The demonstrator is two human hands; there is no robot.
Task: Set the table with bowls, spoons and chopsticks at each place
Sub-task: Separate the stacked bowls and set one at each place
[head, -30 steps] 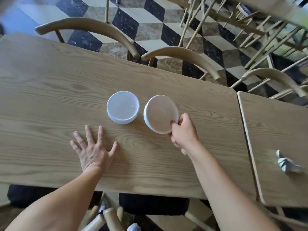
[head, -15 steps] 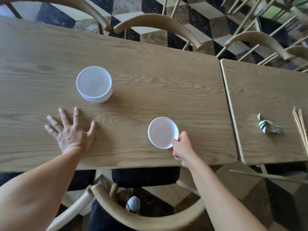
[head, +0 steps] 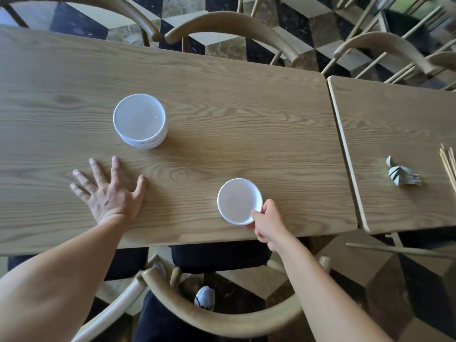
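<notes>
Bowl [head: 239,201]: on our table [head: 222,99] near its front edge, rim pinched at the lower right by our right hand [head: 267,224]. Left hand [head: 108,193]: flat, fingers spread, empty. Stacked bowls [head: 140,120]: apart, behind.

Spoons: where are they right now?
In the head view the spoons lie in a small pile on the right-hand table, just left of the chopsticks at the frame's right edge, well clear of both hands.

Dining room: wooden tables [head: 222,99], curved-back chairs [head: 234,23], checkered floor [head: 308,25].
</notes>
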